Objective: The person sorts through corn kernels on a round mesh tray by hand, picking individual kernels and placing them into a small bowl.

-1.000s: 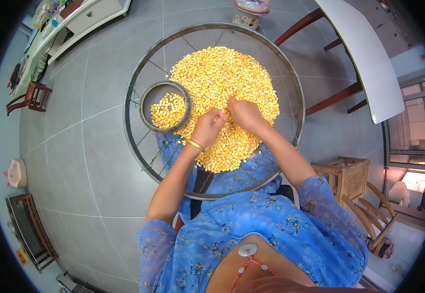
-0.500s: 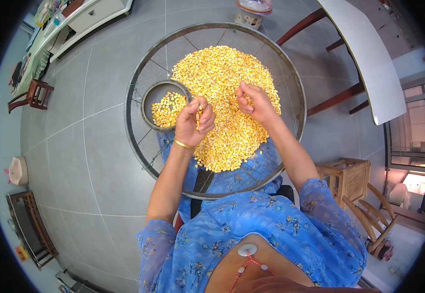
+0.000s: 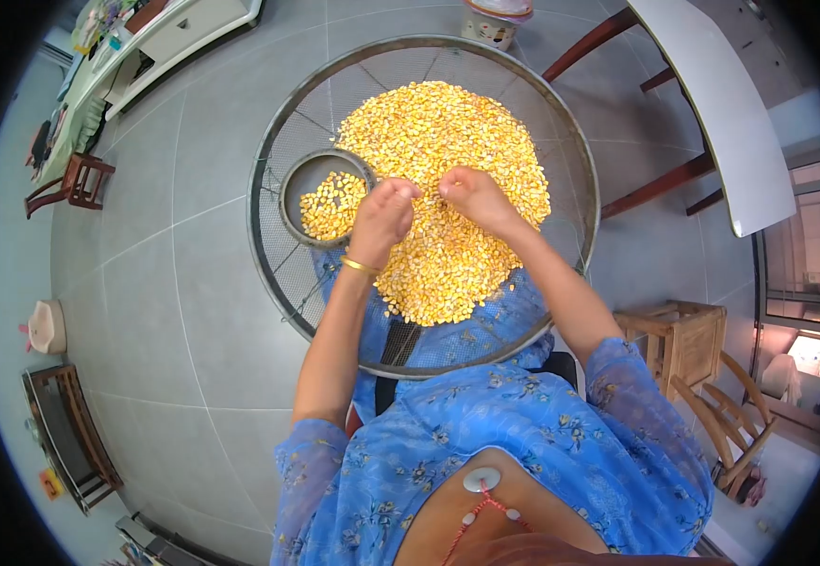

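Note:
A heap of yellow corn kernels (image 3: 457, 123) lies on a round mesh sieve (image 3: 282, 283) with a dark rim. At the sieve's left side sits a small round bowl (image 3: 289, 203) holding some kernels (image 3: 332, 205). My left hand (image 3: 386, 219), with a gold bangle (image 3: 361, 267) at the wrist, is closed above the heap, just right of the bowl. Facing it, my right hand (image 3: 478, 196) is closed over the middle of the heap. A small gap parts the two hands. What the fingers of either hand hold is hidden.
A white-topped table (image 3: 712, 104) with dark red legs stands at the upper right. Below it are a wooden stool (image 3: 679, 344) and a wooden chair (image 3: 730, 415). A patterned bin (image 3: 493, 26) is beyond the sieve. A small dark stool (image 3: 80, 179) stands far left.
My left hand has turned and moved slightly up and right from beside the bowl. My right hand has come a little left and down, closer to the left one.

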A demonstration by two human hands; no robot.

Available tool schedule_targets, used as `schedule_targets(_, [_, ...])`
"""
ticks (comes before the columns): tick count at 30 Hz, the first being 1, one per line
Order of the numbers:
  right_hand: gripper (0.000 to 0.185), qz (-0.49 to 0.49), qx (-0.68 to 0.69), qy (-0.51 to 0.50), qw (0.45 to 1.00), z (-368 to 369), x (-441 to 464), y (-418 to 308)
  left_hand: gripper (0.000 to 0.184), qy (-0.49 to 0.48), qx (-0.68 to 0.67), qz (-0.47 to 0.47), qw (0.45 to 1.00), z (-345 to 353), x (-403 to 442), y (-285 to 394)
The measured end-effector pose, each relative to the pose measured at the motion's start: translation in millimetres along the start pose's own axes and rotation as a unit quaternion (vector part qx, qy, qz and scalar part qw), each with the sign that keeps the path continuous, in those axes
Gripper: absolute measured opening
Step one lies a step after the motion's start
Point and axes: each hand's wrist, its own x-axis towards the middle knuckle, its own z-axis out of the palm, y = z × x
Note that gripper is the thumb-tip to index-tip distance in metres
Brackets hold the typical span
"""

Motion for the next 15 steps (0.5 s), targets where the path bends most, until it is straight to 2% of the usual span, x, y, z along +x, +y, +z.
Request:
schedule_targets(1, [0.019,0.095,0.218,-0.061,0.969,-12,1,-10,0.016,-0.006,0.082,0.043,0.996,0,5,-10])
schedule_targets(2, [0.021,0.185,0.423,-0.117,0.88,-22,2,-19,0.016,-0.005,0.083,0.043,0.996,0,5,-21])
schedule_targets(3, [0.017,0.165,0.482,-0.111,0.853,-28,-1,-27,0.015,0.01,0.342,0.106,0.934,5,1,-23])
schedule_targets(4, [0.017,0.164,0.483,-0.11,0.853,-31,-1,-24,0.015,0.024,0.575,0.16,0.802,10,-1,-24])
schedule_targets(5, [0.017,0.147,0.569,-0.116,0.801,-35,0,-20,0.014,0.002,0.633,0.113,0.766,15,-2,-25])
schedule_targets(6, [0.018,0.129,0.649,-0.122,0.74,-37,0,-21,0.014,0.001,0.634,0.112,0.765,16,-3,-30])
schedule_targets(8, [0.019,0.137,0.673,-0.114,0.718,-41,0,-24,0.007,-0.044,0.713,0.135,0.687,16,-3,-43])
schedule_targets(9, [0.021,0.147,0.696,-0.106,0.695,-42,-1,-26,0.007,-0.045,0.714,0.135,0.686,17,-2,-45])
schedule_targets(11, [0.023,0.143,0.696,-0.106,0.696,-41,0,-24,0.004,-0.048,0.736,0.128,0.663,20,-1,-49])
schedule_targets(15, [0.024,0.126,0.709,-0.116,0.685,-45,0,-20,0.003,-0.041,0.743,0.123,0.657,23,1,-50])
